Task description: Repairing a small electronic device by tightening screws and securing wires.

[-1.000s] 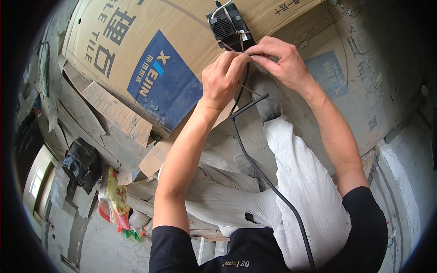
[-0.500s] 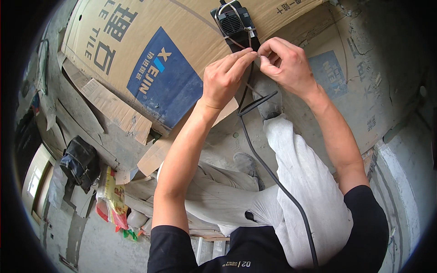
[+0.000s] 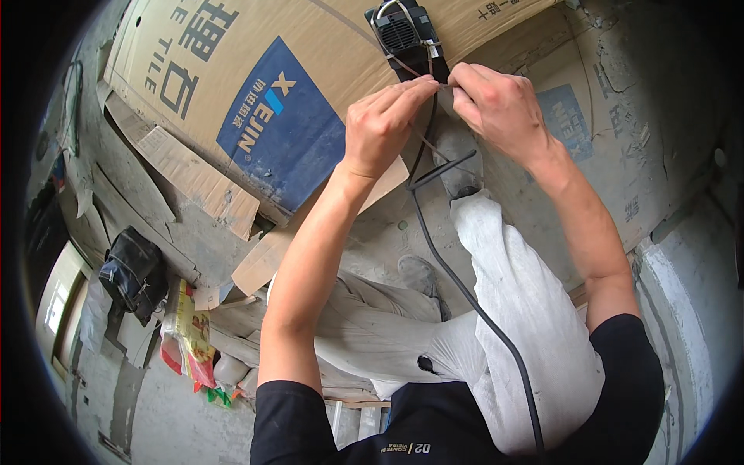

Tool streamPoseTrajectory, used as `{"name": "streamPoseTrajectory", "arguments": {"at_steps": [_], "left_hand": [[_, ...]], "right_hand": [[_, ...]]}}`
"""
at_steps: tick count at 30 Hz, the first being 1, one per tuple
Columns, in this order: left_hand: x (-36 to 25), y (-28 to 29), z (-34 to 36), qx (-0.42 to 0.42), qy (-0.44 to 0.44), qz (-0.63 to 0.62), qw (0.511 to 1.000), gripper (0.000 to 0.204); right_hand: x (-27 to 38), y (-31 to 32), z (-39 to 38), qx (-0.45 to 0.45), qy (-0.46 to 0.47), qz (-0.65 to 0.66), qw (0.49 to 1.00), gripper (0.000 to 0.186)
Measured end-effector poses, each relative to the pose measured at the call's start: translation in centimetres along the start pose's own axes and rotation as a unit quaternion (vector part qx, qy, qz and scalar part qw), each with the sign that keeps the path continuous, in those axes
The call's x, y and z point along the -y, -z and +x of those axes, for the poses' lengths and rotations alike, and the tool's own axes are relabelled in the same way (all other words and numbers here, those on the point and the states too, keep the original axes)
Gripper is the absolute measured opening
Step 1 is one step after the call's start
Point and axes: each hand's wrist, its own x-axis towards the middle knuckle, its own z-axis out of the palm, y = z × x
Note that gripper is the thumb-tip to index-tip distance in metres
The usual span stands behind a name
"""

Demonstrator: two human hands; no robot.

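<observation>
Both my hands are raised close together at the near end of a black power tool (image 3: 397, 32) with a vented housing. A thin brown cord (image 3: 406, 67) loops around the tool and runs down to my fingertips. My left hand (image 3: 385, 124) is closed in a pinch on it. Just to the right, my right hand (image 3: 496, 108) pinches too, with a fine strand faintly visible between the two hands. The fingertips partly hide what they grip. A thick black cable (image 3: 457, 283) passes below my hands, bends in a loop, and runs down over my right leg.
The tool lies on a large printed cardboard sheet (image 3: 341, 46). My right shoe (image 3: 459, 159) stands just below my hands. Torn cardboard strips (image 3: 201, 186) lie to the left. Farther left are a black bag (image 3: 134, 275) and a colourful plastic sack (image 3: 186, 333).
My right hand has shifted slightly to the right and its fingers have curled in more, widening the small gap to my left fingertips. The left hand stays nearly in place.
</observation>
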Motion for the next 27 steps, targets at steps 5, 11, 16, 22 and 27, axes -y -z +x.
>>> {"name": "streamPoseTrajectory", "arguments": {"at_steps": [5, 11, 16, 22, 27], "left_hand": [[0.5, 1.0, -0.1, 0.015, -0.003, -0.003, 1.000, 0.029], [0.6, 1.3, 0.6, 0.018, -0.058, 0.022, 0.998, 0.029], [0.6, 2.3, 0.0, 0.017, -0.043, 0.086, 0.995, 0.033], [1.1, 2.7, -1.0, 0.071, 0.022, 0.154, 0.985, 0.030], [1.8, 3.1, -0.9, 0.128, -0.017, 0.165, 0.978, 0.035]], "right_hand": [[-0.8, 0.0, -0.8, 0.007, -0.068, 0.063, 0.996, 0.007], [-2.0, -1.4, -1.7, 0.000, -0.139, 0.163, 0.977, 0.007], [-2.4, -2.6, -2.6, -0.010, -0.131, 0.156, 0.979, 0.006], [-2.0, -2.8, -3.3, -0.033, -0.114, 0.157, 0.980, 0.003], [-2.0, -2.5, -2.8, -0.051, -0.084, 0.122, 0.988, 0.002]]}}
